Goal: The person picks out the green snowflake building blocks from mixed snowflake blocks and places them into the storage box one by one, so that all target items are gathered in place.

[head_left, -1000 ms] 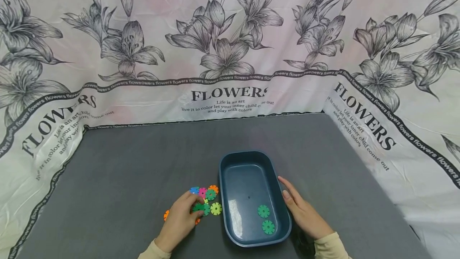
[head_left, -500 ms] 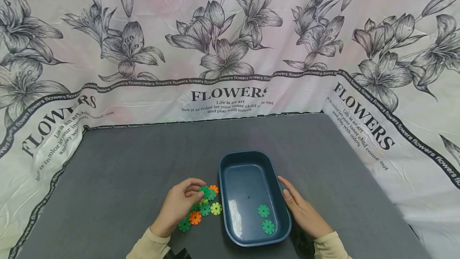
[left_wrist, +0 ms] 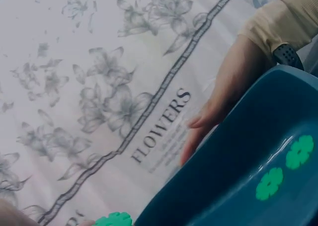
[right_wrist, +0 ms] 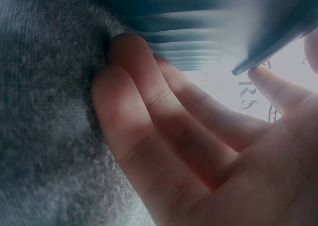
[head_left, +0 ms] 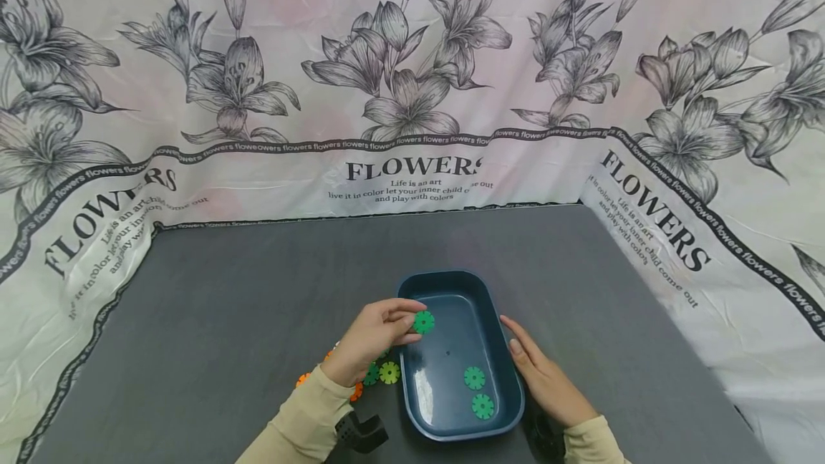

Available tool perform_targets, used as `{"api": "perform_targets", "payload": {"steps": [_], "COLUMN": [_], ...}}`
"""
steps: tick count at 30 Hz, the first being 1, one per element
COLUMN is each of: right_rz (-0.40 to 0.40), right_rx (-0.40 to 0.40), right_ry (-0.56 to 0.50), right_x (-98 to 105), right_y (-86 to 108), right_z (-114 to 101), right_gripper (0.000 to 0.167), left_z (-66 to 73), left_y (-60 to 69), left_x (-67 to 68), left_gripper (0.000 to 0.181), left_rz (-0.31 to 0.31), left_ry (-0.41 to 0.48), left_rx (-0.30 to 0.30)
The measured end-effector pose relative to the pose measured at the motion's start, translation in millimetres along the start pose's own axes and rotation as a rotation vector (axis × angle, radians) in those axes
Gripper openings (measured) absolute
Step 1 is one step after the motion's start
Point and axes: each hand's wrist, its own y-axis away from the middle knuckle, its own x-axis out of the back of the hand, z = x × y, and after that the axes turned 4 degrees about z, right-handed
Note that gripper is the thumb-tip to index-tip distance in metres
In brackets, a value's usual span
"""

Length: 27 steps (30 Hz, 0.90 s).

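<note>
Pinched between the fingers of my left hand point(head_left: 374, 335) is a green notched plastic disc point(head_left: 424, 321), held over the left part of the blue tray point(head_left: 445, 285). The left wrist view catches the edge of this same disc point(left_wrist: 114, 219) at the bottom. Two more green discs point(head_left: 474, 378) lie inside the tray, toward its near right corner. My right hand point(head_left: 548, 382) rests against the tray's right side, its fingers extended. From the right wrist, those fingers point(right_wrist: 174, 121) reach along the ribbed underside of the tray wall.
Left of the tray, a small pile of discs shows partly behind my left forearm, including a yellow-green disc point(head_left: 389, 372) and an orange disc point(head_left: 356, 392). Grey cloth point(head_left: 271, 285) covers the table, with flower-printed fabric point(head_left: 412, 56) behind and at the sides.
My left hand has lifted a green disc from the pile and carried it rightward over the tray's edge. The right hand and tray have stayed in place.
</note>
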Motion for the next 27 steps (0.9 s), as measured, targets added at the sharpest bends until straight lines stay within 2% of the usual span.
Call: {"api": "perform_targets", "payload": {"steps": [4, 8, 15, 27], "right_rz": [-0.015, -0.018, -0.017, -0.023], "right_rx": [-0.006, -0.009, -0.006, -0.004], "right_ry": [-0.022, -0.026, -0.019, -0.043], "right_x": [-1, -1, 1, 1], "right_y": [0.8, 0.9, -1.2, 0.8], "right_z": [2, 4, 3, 2], "right_gripper": [0.047, 0.049, 0.050, 0.047], "left_z": [-2.2, -5.8, -13.1, -26.6], "left_y": [-11.1, -22.9, -38.2, -48.1], "left_x": [-14.4, -29.1, -50.6, -71.4], "left_gripper": [0.030, 0.028, 0.024, 0.025], "left_rz": [-0.047, -0.066, -0.050, -0.008], "left_ry": [-0.001, 0.007, -0.041, -0.183], "left_rx": [-0.002, 0.023, 0.082, 0.151]}}
